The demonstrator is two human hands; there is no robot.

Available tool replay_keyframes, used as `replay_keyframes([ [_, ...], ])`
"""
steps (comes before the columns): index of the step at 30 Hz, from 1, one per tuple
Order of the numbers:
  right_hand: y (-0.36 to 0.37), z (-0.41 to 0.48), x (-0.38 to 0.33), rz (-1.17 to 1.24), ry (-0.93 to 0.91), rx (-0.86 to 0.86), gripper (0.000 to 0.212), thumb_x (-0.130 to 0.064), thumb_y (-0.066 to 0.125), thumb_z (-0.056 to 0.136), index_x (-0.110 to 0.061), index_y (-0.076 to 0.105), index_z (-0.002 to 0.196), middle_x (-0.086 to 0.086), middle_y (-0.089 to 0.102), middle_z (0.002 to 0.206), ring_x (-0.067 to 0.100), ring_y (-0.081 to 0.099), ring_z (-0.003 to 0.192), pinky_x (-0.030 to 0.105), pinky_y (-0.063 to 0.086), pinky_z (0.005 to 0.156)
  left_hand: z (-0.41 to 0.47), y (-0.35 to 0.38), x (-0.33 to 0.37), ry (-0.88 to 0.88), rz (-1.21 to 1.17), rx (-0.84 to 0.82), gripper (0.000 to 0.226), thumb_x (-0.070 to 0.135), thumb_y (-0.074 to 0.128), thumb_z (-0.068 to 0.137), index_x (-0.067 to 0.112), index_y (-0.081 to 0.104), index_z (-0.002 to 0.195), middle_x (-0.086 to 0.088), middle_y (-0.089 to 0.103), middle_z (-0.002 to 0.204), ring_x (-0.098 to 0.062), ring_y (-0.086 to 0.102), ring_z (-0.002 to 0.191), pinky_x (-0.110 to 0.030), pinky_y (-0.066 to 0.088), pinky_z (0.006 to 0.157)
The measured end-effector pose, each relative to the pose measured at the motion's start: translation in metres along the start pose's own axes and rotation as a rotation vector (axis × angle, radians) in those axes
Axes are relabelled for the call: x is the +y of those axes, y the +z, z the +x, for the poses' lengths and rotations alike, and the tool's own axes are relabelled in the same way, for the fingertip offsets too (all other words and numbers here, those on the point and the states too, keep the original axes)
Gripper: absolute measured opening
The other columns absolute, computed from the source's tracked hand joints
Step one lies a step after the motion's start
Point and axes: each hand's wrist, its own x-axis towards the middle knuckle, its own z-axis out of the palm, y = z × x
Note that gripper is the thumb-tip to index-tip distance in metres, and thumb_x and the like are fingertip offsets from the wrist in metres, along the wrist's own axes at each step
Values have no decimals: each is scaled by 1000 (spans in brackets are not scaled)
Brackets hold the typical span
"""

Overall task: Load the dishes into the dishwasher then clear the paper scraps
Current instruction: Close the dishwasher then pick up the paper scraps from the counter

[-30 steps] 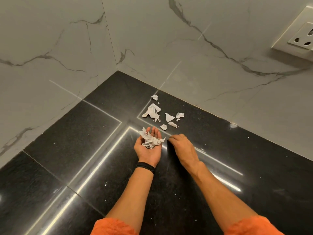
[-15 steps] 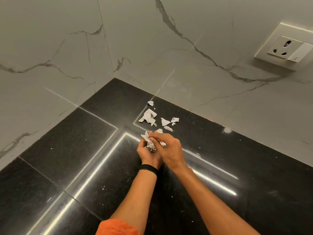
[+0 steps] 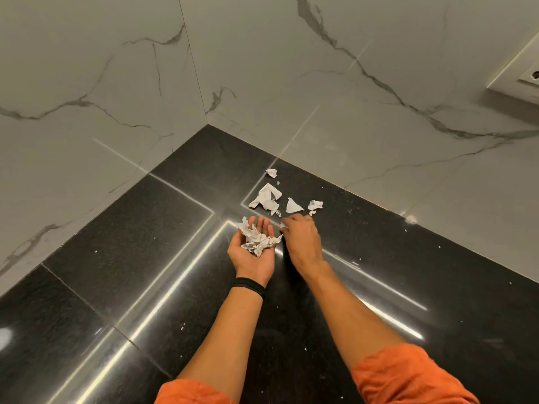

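Note:
White paper scraps lie on the black countertop (image 3: 379, 258) near its corner: a big crumpled scrap (image 3: 267, 196), a triangular one (image 3: 292, 206), a small one (image 3: 315, 205) and a tiny one (image 3: 271, 172) farthest back. My left hand (image 3: 253, 252) lies palm up, fingers straight, carrying a pile of crumpled scraps (image 3: 256, 239). My right hand (image 3: 300, 236) is palm down just right of it, fingers curled, pinching a small scrap (image 3: 283, 226) at the fingertips.
Grey marble walls meet in a corner behind the scraps. A white wall socket (image 3: 522, 74) sits at the upper right. Tiny white crumbs dot the glossy counter, which reflects bright light strips.
My right hand left the pile in my left palm and moved right and forward to the counter, where it now pinches another scrap. The left hand stays palm up.

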Motion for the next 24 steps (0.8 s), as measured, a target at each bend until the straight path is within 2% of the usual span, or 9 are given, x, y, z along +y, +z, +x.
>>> replay_keyframes([
  [2,1,-8,3,-74,-107,-19,20,-11,52,99,-11,71,105,7,64,108,27,53,104,37,48,76,1,-1,4,18,5,16,32,25,46,99,5,70,106,-14,72,102,-27,62,113,-38,48,104],
  [5,-6,-18,20,-116,-143,-70,20,-10,52,96,-13,71,102,5,66,104,26,58,100,38,50,85,-1,-4,7,23,15,34,32,25,46,100,6,69,107,-14,71,103,-26,63,111,-37,47,105],
  [9,-34,-42,23,336,108,105,14,-17,67,94,-21,77,102,-8,75,97,7,68,92,29,54,88,-6,-2,-2,13,34,54,31,27,46,100,8,69,105,-11,68,105,-26,61,114,-37,45,108],
  [12,-54,-54,-1,617,78,215,12,-20,74,91,-21,77,102,-15,75,93,-1,69,89,20,56,84,-9,3,-16,-15,48,26,28,27,46,99,9,68,100,-10,67,97,-24,65,99,-35,49,99],
  [14,-61,-58,-21,677,29,167,13,-24,77,89,-24,78,102,-14,75,94,1,69,91,17,53,84,-11,8,-24,-46,19,-13,26,27,46,97,10,66,97,-9,65,90,-22,64,87,-33,51,90],
  [17,-55,-58,-33,534,11,132,17,-31,77,86,-32,79,103,-11,74,97,4,61,98,6,41,84,-15,10,-29,-84,27,-19,31,32,45,98,10,68,101,-10,68,98,-24,66,94,-35,53,91],
  [19,-55,-48,-29,581,25,173,12,-31,73,90,-30,80,100,-14,75,95,1,62,95,11,45,83,-16,12,-29,-95,-30,-35,32,30,45,97,8,69,100,-11,70,97,-24,67,94,-35,51,97],
  [21,-56,-29,-13,591,70,231,13,-28,68,94,-27,78,102,-15,75,96,2,66,92,25,53,86,-14,13,-29,-86,-69,-36,34,28,44,97,6,70,102,-13,71,98,-26,66,98,-36,46,106],
  [24,-47,10,27,283,137,139,32,-18,65,96,-20,68,128,0,67,129,21,61,118,40,45,106,-6,13,-27,-71,-43,-17,38,29,43,98,4,69,111,-16,72,104,-29,64,109,-39,46,105],
])
